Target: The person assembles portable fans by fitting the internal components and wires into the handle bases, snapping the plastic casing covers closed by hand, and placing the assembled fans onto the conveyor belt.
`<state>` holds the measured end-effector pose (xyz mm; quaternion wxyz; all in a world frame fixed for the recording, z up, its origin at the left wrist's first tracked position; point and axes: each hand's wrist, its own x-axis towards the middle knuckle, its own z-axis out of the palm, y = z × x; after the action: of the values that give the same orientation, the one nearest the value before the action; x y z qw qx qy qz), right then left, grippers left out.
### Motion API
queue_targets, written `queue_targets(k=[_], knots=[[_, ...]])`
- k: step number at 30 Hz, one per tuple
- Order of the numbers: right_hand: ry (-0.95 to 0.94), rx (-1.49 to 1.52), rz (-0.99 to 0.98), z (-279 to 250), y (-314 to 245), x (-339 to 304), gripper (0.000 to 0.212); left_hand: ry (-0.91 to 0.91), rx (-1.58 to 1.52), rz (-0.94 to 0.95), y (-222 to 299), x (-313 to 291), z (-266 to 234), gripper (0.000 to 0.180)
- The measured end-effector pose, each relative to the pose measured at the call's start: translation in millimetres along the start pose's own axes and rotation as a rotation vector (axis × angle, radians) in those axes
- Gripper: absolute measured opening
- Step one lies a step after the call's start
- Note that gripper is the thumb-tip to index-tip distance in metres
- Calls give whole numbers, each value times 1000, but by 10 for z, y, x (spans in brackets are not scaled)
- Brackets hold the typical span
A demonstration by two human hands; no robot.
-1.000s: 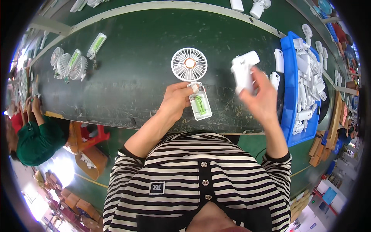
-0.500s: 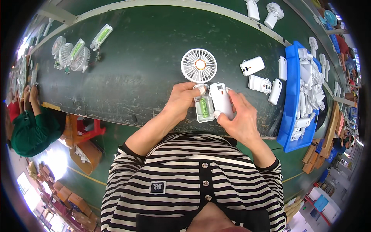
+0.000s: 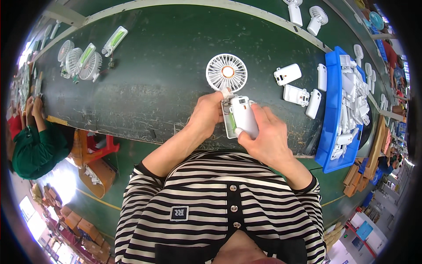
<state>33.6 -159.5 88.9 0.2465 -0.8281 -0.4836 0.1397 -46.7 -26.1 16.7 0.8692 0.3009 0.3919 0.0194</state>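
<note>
In front of me a white handheld fan (image 3: pixel 227 72) lies on the dark green bench, its round grille pointing away from me. Its handle is open, with a strip of green (image 3: pixel 232 132) showing inside. My left hand (image 3: pixel 207 111) grips the fan at its neck, thumb on top and fingers closed around the side. With my right hand (image 3: pixel 269 132) I hold a white handle cover (image 3: pixel 244 115) between thumb and fingers. The cover lies tilted over the right part of the handle and hides most of its inside. Whether the two touch along the edge, I cannot tell.
Several white covers (image 3: pixel 288 75) lie to the right, beside a blue bin (image 3: pixel 329 132) heaped with white parts. Opened fans (image 3: pixel 90 66) sit at the far left. Finished-looking fans (image 3: pixel 315 20) stand beyond the pale rail (image 3: pixel 246 11). A green-sleeved person (image 3: pixel 37 149) works at left.
My right hand has moved the cover leftward from beside the handle to over it, hiding much of the green inside. My left thumb has shifted slightly up at the neck.
</note>
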Motion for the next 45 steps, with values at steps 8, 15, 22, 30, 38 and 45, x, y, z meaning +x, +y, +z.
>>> queue_targets(k=[8, 15, 22, 30, 38, 45], knots=[[-61, -49, 10, 95, -59, 79, 48, -23, -96, 48, 48, -96, 88, 39], [-86, -68, 28, 122, -56, 112, 48, -54, -116, 63, 14, -66, 67, 40], [-47, -75, -25, 153, -44, 105, 43, -77, -3, 34, -28, -38, 24, 32], [-64, -97, -4, 205, -18, 78, 51, -61, 27, 78, -47, -47, 57, 25], [-49, -108, -16, 208, 1, 58, 51, -19, 10, 48, -44, 1, 73, 23], [-100, -99, -7, 142, 6, -57, 59, 2, -4, 43, -34, 5, 58, 23]])
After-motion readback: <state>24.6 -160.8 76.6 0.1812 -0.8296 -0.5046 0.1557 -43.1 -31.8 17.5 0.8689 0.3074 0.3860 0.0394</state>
